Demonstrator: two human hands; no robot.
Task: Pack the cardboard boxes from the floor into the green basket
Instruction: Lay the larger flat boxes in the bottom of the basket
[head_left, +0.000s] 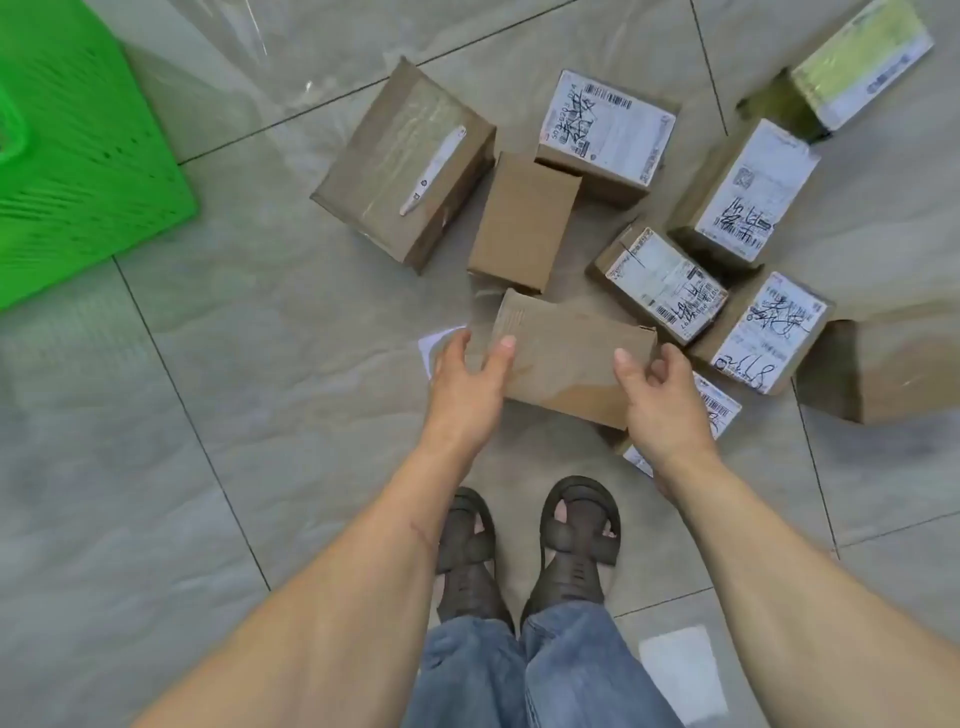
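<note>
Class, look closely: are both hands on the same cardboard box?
Yes, the left hand and right hand grip opposite ends of one plain box.

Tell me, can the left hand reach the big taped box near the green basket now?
Probably not at once. The left hand is gripping the plain box together with the right hand. The big taped box lies farther ahead with nothing on top, so the way is free after release.

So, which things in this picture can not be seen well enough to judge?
Head view only:
- Green slatted plastic basket: cut by the left edge; inside unseen.
- White-labelled cardboard box: mostly hidden behind the right hand.
- Plain brown cardboard box: underside hidden; left hand covers its end.
- Label print: too small.
</note>
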